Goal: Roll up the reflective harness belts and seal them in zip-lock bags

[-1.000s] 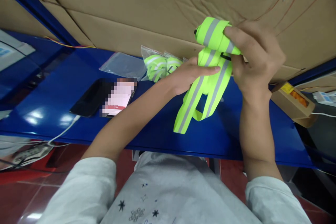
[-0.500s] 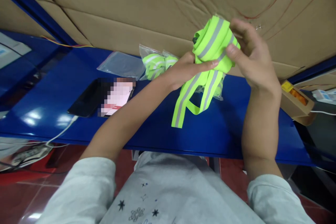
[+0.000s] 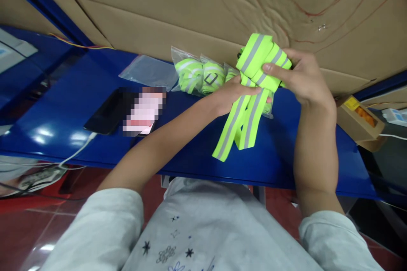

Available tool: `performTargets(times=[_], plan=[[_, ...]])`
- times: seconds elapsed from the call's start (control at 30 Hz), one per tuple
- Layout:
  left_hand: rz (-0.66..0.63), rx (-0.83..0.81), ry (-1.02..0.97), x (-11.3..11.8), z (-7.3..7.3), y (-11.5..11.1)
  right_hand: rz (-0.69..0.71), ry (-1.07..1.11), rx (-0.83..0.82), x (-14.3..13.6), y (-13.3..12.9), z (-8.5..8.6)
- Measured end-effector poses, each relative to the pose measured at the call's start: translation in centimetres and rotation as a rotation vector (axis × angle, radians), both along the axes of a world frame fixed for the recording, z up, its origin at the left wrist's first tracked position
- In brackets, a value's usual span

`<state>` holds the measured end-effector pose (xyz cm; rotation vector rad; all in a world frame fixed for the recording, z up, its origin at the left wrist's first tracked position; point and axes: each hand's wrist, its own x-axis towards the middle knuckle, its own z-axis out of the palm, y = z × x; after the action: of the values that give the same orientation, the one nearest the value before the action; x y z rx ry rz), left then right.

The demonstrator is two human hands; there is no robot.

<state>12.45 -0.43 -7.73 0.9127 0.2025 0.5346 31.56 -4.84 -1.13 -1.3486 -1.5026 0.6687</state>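
Observation:
A neon-yellow reflective strap with a grey stripe is bundled in folds between my hands, held above the blue table. My left hand is closed round the lower part of the bundle, its thumb across the front. From beneath that hand a loose end and a loop hang down. On the right side my right hand grips the folds, thumb pressed on the front and fingers behind, partly hidden. A small dark piece shows at the bundle's upper left edge. Behind the left hand stand several clear bags of similar rolled straps.
A flat clear zip bag lies left of the filled ones. Nearer, a black phone with a white cable sits beside a lit, blurred screen. An open cardboard box is at the right. Cardboard sheeting backs the blue table.
The bundle has come down slightly and turned. My right hand, looser before, now has its thumb pressed on the folds. More of the bagged straps shows behind my left hand.

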Motion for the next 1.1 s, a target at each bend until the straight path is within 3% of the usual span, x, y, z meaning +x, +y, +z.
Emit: performTargets(times=[0.17,0.3,0.37,0.53,0.63,0.73,0.87,0.97,1.1], plan=[[-0.106,0.038,0.225,-3.5,-1.3,-2.0,0.219,0.055,-0.409,-0.3,-2.4,-2.1],[-0.277,-0.23,0.203,-5.9,-2.4,-5.3,0.206,0.169,-0.513,-2.0,-5.4,-4.4],[-0.277,-0.336,0.154,-6.4,-3.2,-6.6,0.188,0.122,-0.447,-2.9,-6.5,-5.1],[-0.121,-0.414,0.175,-6.6,-5.0,-7.9,0.181,-0.076,-0.226,-4.5,-7.8,-6.4],[-0.168,-0.444,0.203,-6.7,-5.6,-8.0,0.171,-0.227,-0.119,-5.1,-8.3,-6.9],[-0.18,-0.424,0.199,-6.9,-6.0,-8.0,0.107,-0.473,0.054,-5.8,-9.1,-7.0],[-0.062,-0.309,0.218,-7.1,-6.2,-7.7,0.016,-0.832,0.253,-6.3,-9.8,-7.1],[-0.121,-0.305,0.194,-7.1,-6.1,-7.5,-0.077,-1.03,0.309,-6.2,-9.5,-7.5],[-0.124,-0.267,0.144,-7.0,-5.8,-7.2,-0.117,-1.075,0.287,-6.1,-9.2,-7.8]])
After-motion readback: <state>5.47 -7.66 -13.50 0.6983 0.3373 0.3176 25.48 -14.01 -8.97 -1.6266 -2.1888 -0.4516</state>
